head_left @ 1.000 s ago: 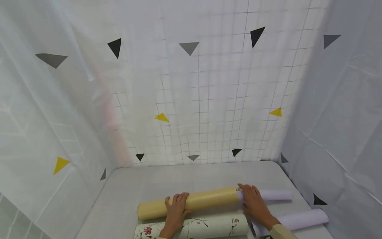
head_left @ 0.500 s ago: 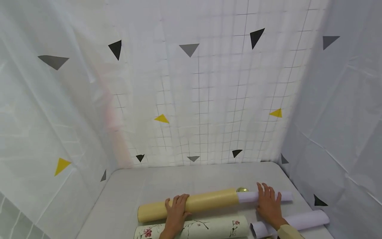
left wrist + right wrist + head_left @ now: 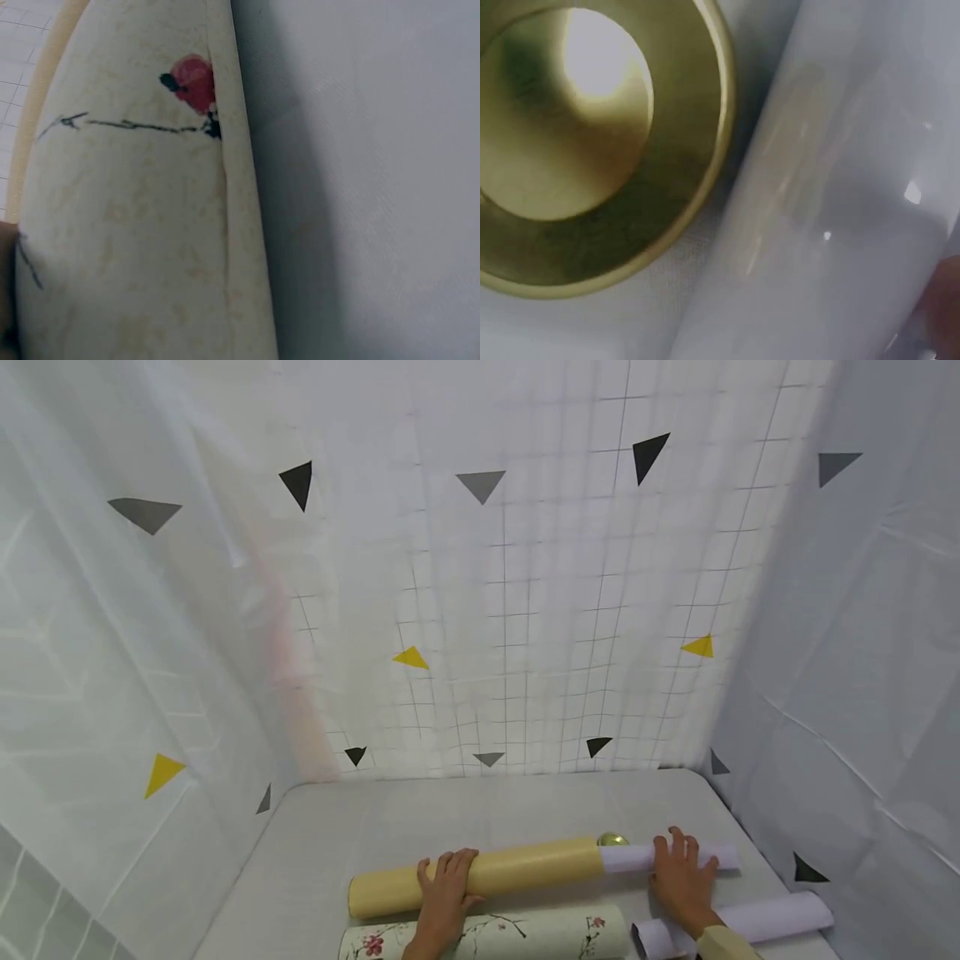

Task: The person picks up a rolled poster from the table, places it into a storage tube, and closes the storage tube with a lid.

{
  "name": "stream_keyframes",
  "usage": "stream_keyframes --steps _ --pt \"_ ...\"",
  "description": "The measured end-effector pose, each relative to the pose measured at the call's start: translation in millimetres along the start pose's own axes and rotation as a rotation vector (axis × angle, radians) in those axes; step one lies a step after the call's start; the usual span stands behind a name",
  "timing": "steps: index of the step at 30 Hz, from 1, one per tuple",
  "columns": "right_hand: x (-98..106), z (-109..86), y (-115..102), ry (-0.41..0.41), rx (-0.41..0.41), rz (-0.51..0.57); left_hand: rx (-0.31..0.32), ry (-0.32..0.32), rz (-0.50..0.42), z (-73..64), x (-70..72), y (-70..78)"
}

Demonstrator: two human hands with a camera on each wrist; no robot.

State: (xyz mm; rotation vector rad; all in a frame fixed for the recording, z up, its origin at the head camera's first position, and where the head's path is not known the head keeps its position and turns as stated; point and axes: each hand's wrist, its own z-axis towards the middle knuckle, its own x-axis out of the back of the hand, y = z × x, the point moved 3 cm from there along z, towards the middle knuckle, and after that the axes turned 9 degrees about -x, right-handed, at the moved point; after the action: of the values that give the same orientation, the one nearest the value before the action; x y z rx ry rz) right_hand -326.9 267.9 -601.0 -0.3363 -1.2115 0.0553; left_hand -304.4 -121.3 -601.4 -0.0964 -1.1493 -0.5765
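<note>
A yellow roll [image 3: 536, 865] lies across the table in the head view. My left hand [image 3: 447, 893] holds it left of its middle, fingers over the top and thumb on the near side. From its right end extends a thin white roll [image 3: 626, 858]. My right hand [image 3: 684, 878] grips this white roll with bent fingers, partly hiding it. Below the left hand lies a floral wallpaper roll [image 3: 551, 933], pale with red blossoms and dark twigs; its seam edge [image 3: 238, 195] fills much of the left wrist view.
A brass-coloured round dish [image 3: 612, 839] stands behind the join of yellow and white. Another white roll [image 3: 780, 917] lies at the right under the forearm. A gold dish [image 3: 682, 97] beside a glossy white roll [image 3: 810, 195] appears in the right wrist view. Sheeting walls [image 3: 840, 635] enclose the table.
My right hand has moved right along the white roll, away from the yellow roll's end, uncovering the brass dish. The left hand and the rolls stay in place.
</note>
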Motion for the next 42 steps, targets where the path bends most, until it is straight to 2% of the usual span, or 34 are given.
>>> stream_keyframes --steps 7,15,20,25,31,42 --pt "-7.2 4.5 -1.0 -0.007 -0.017 -0.037 -0.011 0.009 -0.02 5.4 0.2 2.3" --pt "-26.4 0.9 -13.0 0.034 0.04 -0.019 0.014 0.017 -0.027 -3.3 1.3 -2.3" --pt "-22.2 1.5 -21.9 0.069 0.056 -0.001 0.002 0.025 0.0 -1.3 3.4 -1.9" --pt "-22.2 2.4 -22.4 0.076 0.067 0.002 -0.009 0.031 -0.018 0.2 3.7 0.7" --pt "-25.1 -0.2 -29.2 0.129 0.135 0.044 -0.007 0.021 0.013 -0.6 2.2 -2.6" --pt "-21.1 0.0 -41.5 0.187 0.204 0.035 0.003 0.034 0.047 1.4 -2.2 1.3"
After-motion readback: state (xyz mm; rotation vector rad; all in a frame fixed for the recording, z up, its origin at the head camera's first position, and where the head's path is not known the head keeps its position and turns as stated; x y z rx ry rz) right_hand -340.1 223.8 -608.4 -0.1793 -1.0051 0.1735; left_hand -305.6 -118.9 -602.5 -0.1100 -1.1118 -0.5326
